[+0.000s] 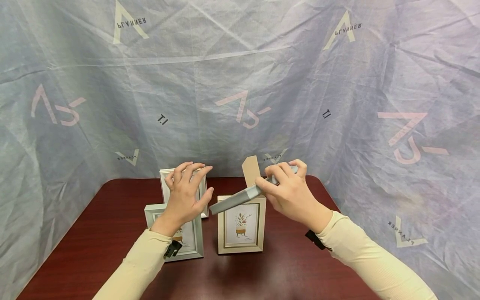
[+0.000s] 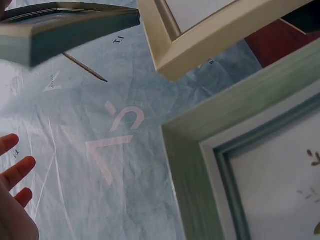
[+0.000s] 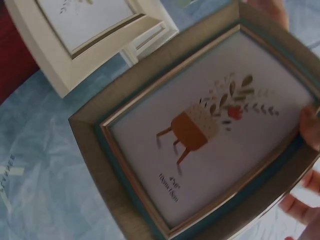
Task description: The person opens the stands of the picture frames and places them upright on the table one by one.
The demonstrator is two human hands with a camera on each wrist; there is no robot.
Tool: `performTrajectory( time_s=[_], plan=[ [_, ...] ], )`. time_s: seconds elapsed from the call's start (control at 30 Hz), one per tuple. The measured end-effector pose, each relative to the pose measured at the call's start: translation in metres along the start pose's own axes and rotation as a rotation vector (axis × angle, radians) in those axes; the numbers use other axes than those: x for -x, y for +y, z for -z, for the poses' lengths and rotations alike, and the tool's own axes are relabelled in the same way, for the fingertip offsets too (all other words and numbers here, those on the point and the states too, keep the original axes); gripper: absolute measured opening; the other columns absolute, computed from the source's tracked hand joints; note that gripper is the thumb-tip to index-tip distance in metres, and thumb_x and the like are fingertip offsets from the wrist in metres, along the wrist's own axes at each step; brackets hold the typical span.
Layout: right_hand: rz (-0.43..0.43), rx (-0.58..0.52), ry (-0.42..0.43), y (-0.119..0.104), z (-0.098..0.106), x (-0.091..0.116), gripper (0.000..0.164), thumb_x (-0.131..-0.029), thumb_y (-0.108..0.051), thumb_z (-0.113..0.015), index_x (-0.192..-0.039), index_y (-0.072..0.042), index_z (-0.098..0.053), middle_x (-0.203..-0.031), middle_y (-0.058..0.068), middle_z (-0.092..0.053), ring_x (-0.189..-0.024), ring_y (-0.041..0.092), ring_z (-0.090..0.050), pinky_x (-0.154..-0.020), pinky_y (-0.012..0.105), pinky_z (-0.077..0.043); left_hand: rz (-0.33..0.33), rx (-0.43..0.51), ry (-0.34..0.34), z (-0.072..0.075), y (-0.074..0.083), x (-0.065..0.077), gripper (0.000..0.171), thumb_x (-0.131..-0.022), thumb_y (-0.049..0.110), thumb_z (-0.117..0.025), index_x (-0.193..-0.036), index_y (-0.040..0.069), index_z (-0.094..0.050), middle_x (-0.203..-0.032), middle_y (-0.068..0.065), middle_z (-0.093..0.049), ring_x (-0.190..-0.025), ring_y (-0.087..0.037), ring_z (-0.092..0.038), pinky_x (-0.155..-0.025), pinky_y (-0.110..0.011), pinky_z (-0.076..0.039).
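My right hand (image 1: 290,193) grips a grey-blue picture frame (image 1: 236,201) by its right end, seen nearly edge-on above the table. Its front, with a print of a plant in a footed pot, shows in the right wrist view as the tilted frame (image 3: 172,150). Beside its far side sticks up a tan stand flap (image 1: 251,170). My left hand (image 1: 183,200) is raised with fingers spread and nothing in it, in front of a pale green picture frame (image 1: 199,239) and a white one (image 1: 165,185). Below the held frame stands a cream picture frame (image 1: 222,233).
The dark red table (image 1: 93,246) carries the three standing frames near its middle and left. A creased grey-blue cloth (image 1: 195,83) with printed letters hangs behind it and along both sides.
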State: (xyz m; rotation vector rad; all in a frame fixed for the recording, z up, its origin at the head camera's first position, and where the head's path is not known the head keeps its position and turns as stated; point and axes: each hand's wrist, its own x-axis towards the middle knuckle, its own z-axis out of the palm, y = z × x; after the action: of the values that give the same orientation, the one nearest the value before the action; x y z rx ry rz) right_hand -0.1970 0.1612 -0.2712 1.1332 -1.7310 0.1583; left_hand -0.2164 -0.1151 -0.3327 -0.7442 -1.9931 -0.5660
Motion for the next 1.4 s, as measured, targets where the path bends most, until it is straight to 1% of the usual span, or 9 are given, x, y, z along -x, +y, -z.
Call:
performTrajectory(
  time_s=[0.1,0.27,0.37,0.43,0.53,0.63,0.87,1.07,1.4],
  plan=[
    [-0.08,0.006,0.03,0.002,0.001,-0.002,0.025,-0.075,-0.006,-0.045,-0.094,-0.014,-0.059,-0.084,0.009,-0.051,-0.072,0.028,-0.048,-0.073,0.056,-0.029,0.023,0.012,-0.022,0.0,0.0,0.001,0.045,-0.088,0.039,-0.04,-0.123,0.016,-0.054,-0.12,-0.007,-0.049,-0.118,-0.031,-0.032,-0.084,-0.056,-0.014],
    [-0.205,-0.032,0.052,0.003,0.003,-0.003,0.026,-0.075,-0.006,-0.043,-0.095,-0.011,-0.06,-0.084,0.009,-0.052,-0.07,0.028,-0.046,-0.069,0.05,-0.031,0.026,0.047,-0.041,-0.004,0.002,0.002,0.048,-0.09,0.044,-0.036,-0.126,0.015,-0.051,-0.12,-0.007,-0.048,-0.117,-0.031,-0.031,-0.083,-0.056,-0.014],
    [-0.269,-0.051,0.045,0.004,0.005,-0.001,0.021,-0.079,-0.01,-0.051,-0.098,-0.011,-0.06,-0.086,0.009,-0.052,-0.072,0.027,-0.047,-0.068,0.048,-0.032,0.03,0.05,-0.043,-0.006,0.004,0.001,0.05,-0.09,0.047,-0.037,-0.128,0.017,-0.049,-0.12,-0.005,-0.048,-0.117,-0.03,-0.032,-0.083,-0.055,-0.015],
    [-0.311,-0.052,0.031,0.004,0.006,0.0,0.019,-0.08,-0.014,-0.058,-0.099,-0.011,-0.06,-0.087,0.008,-0.052,-0.073,0.027,-0.047,-0.067,0.047,-0.032,0.031,0.05,-0.039,-0.008,0.005,0.0,0.051,-0.089,0.049,-0.04,-0.128,0.018,-0.049,-0.119,-0.005,-0.048,-0.116,-0.029,-0.032,-0.083,-0.054,-0.015],
    [-0.367,-0.063,0.03,0.004,0.007,0.002,0.026,-0.076,-0.017,-0.068,-0.101,-0.012,-0.061,-0.088,0.007,-0.053,-0.075,0.027,-0.047,-0.064,0.046,-0.032,0.022,0.049,-0.032,-0.01,0.007,-0.002,0.049,-0.088,0.049,-0.044,-0.126,0.019,-0.052,-0.118,-0.004,-0.049,-0.117,-0.028,-0.032,-0.083,-0.054,-0.015],
    [-0.409,-0.074,0.036,0.005,0.008,0.005,0.03,-0.073,-0.017,-0.073,-0.101,-0.012,-0.06,-0.089,0.007,-0.053,-0.076,0.028,-0.047,-0.063,0.044,-0.032,-0.003,0.048,-0.032,-0.012,0.009,-0.004,0.044,-0.089,0.047,-0.046,-0.122,0.019,-0.056,-0.118,-0.005,-0.05,-0.117,-0.03,-0.032,-0.083,-0.056,-0.015],
    [-0.443,-0.081,0.057,0.007,0.009,0.008,0.035,-0.07,-0.018,-0.075,-0.101,-0.011,-0.06,-0.089,0.008,-0.052,-0.076,0.027,-0.047,-0.06,0.041,-0.032,-0.07,0.024,-0.062,-0.016,0.015,-0.007,0.035,-0.093,0.042,-0.045,-0.115,0.018,-0.059,-0.121,-0.007,-0.048,-0.119,-0.033,-0.03,-0.084,-0.056,-0.014],
    [-0.44,-0.03,0.031,0.009,0.012,0.012,0.034,-0.072,-0.023,-0.075,-0.101,-0.011,-0.061,-0.089,0.008,-0.053,-0.074,0.028,-0.048,-0.059,0.04,-0.031,-0.105,-0.007,-0.076,-0.019,0.018,-0.01,0.034,-0.096,0.041,-0.04,-0.112,0.017,-0.058,-0.122,-0.007,-0.047,-0.119,-0.033,-0.03,-0.084,-0.056,-0.015],
    [-0.444,0.055,0.063,0.018,0.02,0.021,0.034,-0.07,-0.025,-0.074,-0.097,-0.009,-0.06,-0.084,0.009,-0.054,-0.07,0.029,-0.051,-0.063,0.048,-0.033,-0.153,-0.055,-0.088,-0.03,0.026,-0.024,0.035,-0.097,0.041,-0.035,-0.111,0.016,-0.056,-0.125,-0.007,-0.043,-0.121,-0.032,-0.028,-0.087,-0.055,-0.015]
  ],
)
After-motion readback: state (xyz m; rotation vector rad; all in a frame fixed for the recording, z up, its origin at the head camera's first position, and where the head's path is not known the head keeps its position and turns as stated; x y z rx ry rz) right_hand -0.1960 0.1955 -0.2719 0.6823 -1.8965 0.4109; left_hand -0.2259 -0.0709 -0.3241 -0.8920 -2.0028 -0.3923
